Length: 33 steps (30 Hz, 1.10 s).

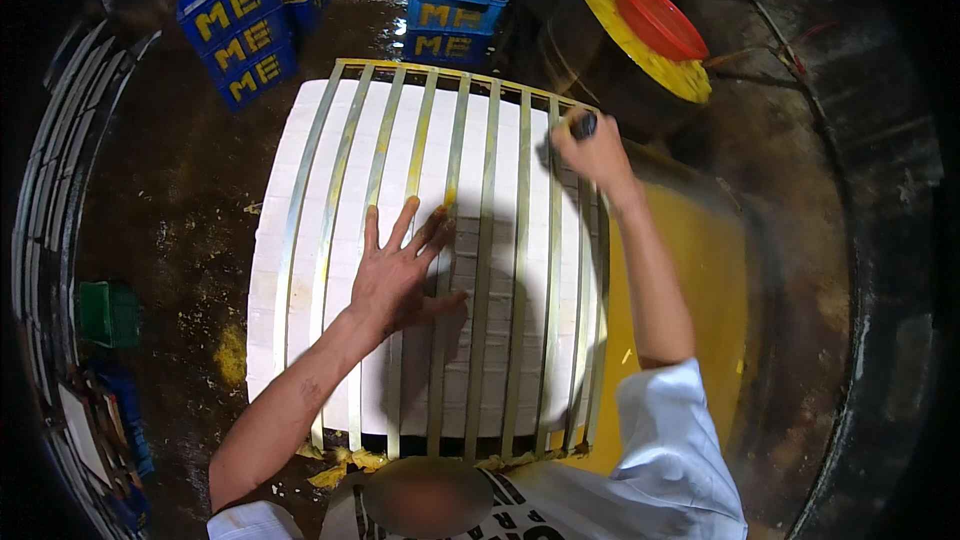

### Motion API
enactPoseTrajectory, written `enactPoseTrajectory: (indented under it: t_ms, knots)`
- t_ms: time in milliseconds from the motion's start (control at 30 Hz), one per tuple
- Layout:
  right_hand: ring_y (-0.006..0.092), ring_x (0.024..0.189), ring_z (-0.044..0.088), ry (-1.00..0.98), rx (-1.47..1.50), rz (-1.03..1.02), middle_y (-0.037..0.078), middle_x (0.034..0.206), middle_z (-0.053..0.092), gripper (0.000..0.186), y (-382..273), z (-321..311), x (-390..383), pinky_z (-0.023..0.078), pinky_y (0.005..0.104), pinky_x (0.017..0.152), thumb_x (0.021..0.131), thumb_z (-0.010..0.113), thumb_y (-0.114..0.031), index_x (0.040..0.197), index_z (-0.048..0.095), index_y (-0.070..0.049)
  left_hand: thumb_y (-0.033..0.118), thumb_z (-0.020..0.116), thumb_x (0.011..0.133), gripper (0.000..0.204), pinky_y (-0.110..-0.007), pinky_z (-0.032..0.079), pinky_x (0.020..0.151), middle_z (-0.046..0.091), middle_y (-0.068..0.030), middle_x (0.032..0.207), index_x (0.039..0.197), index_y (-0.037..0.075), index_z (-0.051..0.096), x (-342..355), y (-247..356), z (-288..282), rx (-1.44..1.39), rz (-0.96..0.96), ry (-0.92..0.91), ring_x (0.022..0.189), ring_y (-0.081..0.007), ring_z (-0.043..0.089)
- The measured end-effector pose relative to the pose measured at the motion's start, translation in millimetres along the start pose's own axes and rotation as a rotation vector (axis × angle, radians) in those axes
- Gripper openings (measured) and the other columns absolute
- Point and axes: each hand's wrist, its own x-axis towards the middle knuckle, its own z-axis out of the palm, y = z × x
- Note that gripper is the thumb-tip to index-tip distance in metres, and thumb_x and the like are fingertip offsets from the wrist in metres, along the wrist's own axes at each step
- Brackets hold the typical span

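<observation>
In front of me lies a broad white slab (268,240) with faint lines that divide it into blocks. Long, narrow, yellow-stained slats (490,170) run over it from the far side to the near side, joined by a crossbar (450,70) at the far end. My left hand (395,275) is spread open above the middle slats; whether it touches them I cannot tell. At the far right corner my right hand (595,150) is closed around a black handle (584,126). The rest of that tool is hidden or in shadow.
Blue crates (235,30) stand stacked at the far left, with more blue crates (455,15) at the far middle. A drum with yellow contents (690,80) and a red basin (660,18) stands far right. A yellow surface (675,290) adjoins the slats. A green crate (108,313) is left.
</observation>
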Motion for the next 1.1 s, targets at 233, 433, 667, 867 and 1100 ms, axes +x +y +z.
enactPoseTrajectory:
  t_ms: [233,433,667,867,1100]
  knots:
    - [0.0135,0.060,0.062,-0.660,0.621,0.698,0.006,0.065,0.065,0.025,-132,-98,-286,0.051,0.0280,0.060,0.085,0.069,-0.025,0.090,0.069,0.000,0.067,0.062,0.081,0.091,-0.069,0.005,0.114,0.032,-0.0089,0.157,0.147,0.007,0.041,-3,-13,16,0.015,0.022,0.056,0.149,-0.0339,0.012]
    - [0.0089,0.068,0.061,-0.147,0.619,0.232,0.004,0.072,0.066,0.013,-126,-63,-128,0.051,0.0250,0.064,0.084,0.068,-0.013,0.088,0.067,-0.001,0.068,0.060,0.080,0.090,-0.071,0.006,0.113,0.035,-0.0088,0.155,0.146,0.009,0.042,-13,-24,16,0.011,-0.017,0.060,0.148,-0.0339,0.016]
    - [0.0371,0.072,0.067,0.060,-0.046,-0.087,0.025,0.077,0.066,0.026,-25,20,43,0.052,0.0419,0.067,0.082,0.066,-0.023,0.087,0.065,0.002,0.068,0.060,0.081,0.087,-0.071,0.008,0.112,0.034,-0.0097,0.156,0.144,0.010,0.046,3,-3,16,-0.059,0.097,0.115,0.148,-0.0337,0.017]
    - [0.0134,0.061,0.061,-0.475,0.501,0.530,0.008,0.071,0.065,0.020,-150,-38,-207,0.049,0.0295,0.058,0.085,0.068,-0.023,0.092,0.069,-0.004,0.070,0.057,0.081,0.089,-0.070,0.002,0.113,0.034,-0.0093,0.156,0.145,0.009,0.044,-15,-27,25,-0.037,0.016,0.102,0.148,-0.0343,0.015]
    - [0.0105,0.070,0.062,-0.332,0.383,0.253,0.002,0.076,0.066,0.006,-167,-59,-197,0.049,0.0251,0.061,0.085,0.064,-0.007,0.082,0.065,-0.002,0.073,0.055,0.080,0.092,-0.069,-0.001,0.114,0.034,-0.0085,0.156,0.144,0.008,0.044,-11,-29,27,-0.074,0.003,0.101,0.150,-0.0326,0.012]
